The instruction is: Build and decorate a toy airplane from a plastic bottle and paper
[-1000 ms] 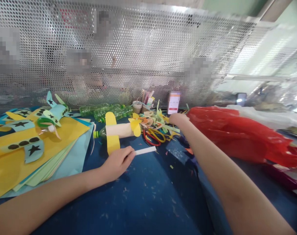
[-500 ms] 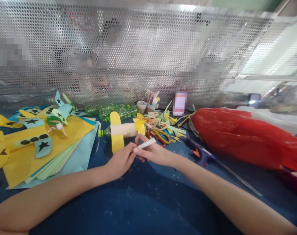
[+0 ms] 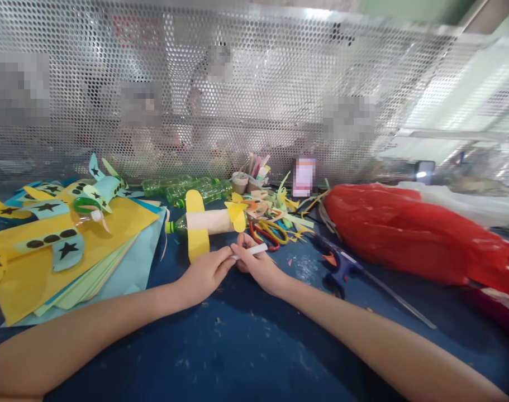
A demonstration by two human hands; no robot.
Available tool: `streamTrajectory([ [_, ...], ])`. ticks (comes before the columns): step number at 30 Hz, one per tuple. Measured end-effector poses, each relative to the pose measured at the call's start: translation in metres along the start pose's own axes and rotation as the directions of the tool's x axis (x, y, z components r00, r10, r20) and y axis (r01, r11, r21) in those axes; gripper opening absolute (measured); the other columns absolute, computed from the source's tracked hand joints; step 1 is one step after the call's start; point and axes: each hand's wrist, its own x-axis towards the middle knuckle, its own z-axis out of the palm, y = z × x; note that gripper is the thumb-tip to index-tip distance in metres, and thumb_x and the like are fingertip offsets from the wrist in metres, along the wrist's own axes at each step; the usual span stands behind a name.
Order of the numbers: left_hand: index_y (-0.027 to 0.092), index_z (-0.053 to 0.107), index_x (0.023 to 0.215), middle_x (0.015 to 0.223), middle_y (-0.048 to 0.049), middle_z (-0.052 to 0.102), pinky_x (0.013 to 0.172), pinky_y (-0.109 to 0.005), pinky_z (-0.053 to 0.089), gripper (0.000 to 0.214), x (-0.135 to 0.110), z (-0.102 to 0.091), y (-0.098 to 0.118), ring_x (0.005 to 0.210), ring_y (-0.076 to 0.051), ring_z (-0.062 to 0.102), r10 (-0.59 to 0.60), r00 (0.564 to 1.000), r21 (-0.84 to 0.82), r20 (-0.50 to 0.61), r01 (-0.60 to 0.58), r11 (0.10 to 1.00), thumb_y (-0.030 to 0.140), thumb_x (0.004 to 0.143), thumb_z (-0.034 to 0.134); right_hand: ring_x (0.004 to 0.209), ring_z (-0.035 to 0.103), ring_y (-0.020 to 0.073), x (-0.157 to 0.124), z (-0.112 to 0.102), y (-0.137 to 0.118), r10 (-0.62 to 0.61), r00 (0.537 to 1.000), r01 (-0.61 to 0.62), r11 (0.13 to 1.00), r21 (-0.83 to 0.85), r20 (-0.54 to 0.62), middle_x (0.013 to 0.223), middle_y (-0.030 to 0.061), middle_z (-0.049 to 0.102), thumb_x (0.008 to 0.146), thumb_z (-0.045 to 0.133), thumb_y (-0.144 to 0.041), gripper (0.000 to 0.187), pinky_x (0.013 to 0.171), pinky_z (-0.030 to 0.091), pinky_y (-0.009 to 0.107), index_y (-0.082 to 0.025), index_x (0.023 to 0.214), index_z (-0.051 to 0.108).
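Note:
A slim white marker-like pen [image 3: 257,249] lies slantwise between my two hands. My right hand [image 3: 254,262] is closed around it, and one end sticks out past the fingers. At its other end, the fingertips of my left hand [image 3: 210,273] are pinched together on it; their exact grip is partly hidden. Just beyond my hands lies a green plastic bottle [image 3: 180,225] wrapped in pale paper [image 3: 210,221], with a yellow paper wing [image 3: 199,245] across it and yellow paper tail pieces [image 3: 237,212].
Finished-looking paper planes [image 3: 65,245] rest on stacked coloured sheets [image 3: 124,223] at left. Green bottles [image 3: 199,191], paper scraps [image 3: 285,201], scissors [image 3: 275,233] and a phone [image 3: 304,177] are at the back. A glue gun [image 3: 344,267] and a red plastic bag [image 3: 396,229] lie right.
The view has shifted slightly. My hands have drawn a little lower with the pen, and the right fingers have changed their hold, now covering more of it.

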Motion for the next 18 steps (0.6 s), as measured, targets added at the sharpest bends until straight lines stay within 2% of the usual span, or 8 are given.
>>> streamTrajectory([
  [6,0.019,0.052,0.097,0.074,0.0001,0.057,0.061,-0.027,0.041,0.025,-0.001,-0.002,0.001,0.066,-0.016,0.056,-0.067,0.997,-0.03,0.026,0.068,0.997,0.035,0.099,0.033,0.042,0.019,0.0048,0.0,-0.001,0.002,-0.014,1.0,0.014,0.999,0.033,-0.001,0.048,-0.0126,0.029,0.081,0.065,-0.046,0.039,0.041,0.014,0.02,-0.023,0.074,0.034],
  [10,0.02,0.053,0.101,0.08,-0.0001,0.06,0.064,-0.027,0.042,0.025,-0.001,-0.001,0.001,0.07,-0.015,0.056,-0.088,0.996,-0.136,0.024,0.09,0.987,0.038,0.099,0.035,0.041,0.017,0.0046,0.0,-0.002,0.003,0.005,1.0,-0.004,0.998,0.064,-0.015,0.047,-0.0133,0.028,0.08,0.067,-0.046,0.039,0.041,0.013,0.02,-0.023,0.074,0.035],
  [12,0.02,0.052,0.101,0.076,0.0013,0.057,0.061,-0.026,0.04,0.027,-0.001,-0.001,0.002,0.065,-0.014,0.053,-0.121,0.992,-0.196,0.024,0.123,0.973,0.042,0.098,0.037,0.04,0.017,0.0043,0.001,-0.003,0.003,0.013,0.999,-0.01,0.997,0.083,-0.033,0.045,-0.0135,0.028,0.079,0.068,-0.045,0.04,0.041,0.013,0.02,-0.023,0.073,0.036],
  [15,0.02,0.048,0.102,0.062,0.0061,0.044,0.051,-0.024,0.033,0.031,-0.003,-0.005,0.004,0.052,-0.011,0.042,-0.198,0.98,-0.281,0.025,0.197,0.939,0.048,0.097,0.036,0.037,0.018,0.0046,0.004,-0.006,0.001,0.007,0.993,0.009,0.991,0.137,-0.119,0.042,-0.0133,0.028,0.08,0.066,-0.044,0.039,0.04,0.013,0.021,-0.023,0.07,0.035],
  [18,0.02,0.047,0.101,0.06,0.0067,0.037,0.051,-0.024,0.032,0.032,-0.003,-0.019,0.01,0.051,-0.01,0.038,-0.206,0.975,-0.244,-0.078,0.182,0.952,0.046,0.099,0.029,0.036,0.016,0.0056,0.007,-0.012,-0.001,-0.006,0.966,0.061,0.977,0.204,-0.26,0.038,-0.0123,0.023,0.084,0.059,-0.045,0.04,0.039,0.013,0.023,-0.023,0.064,0.032],
])
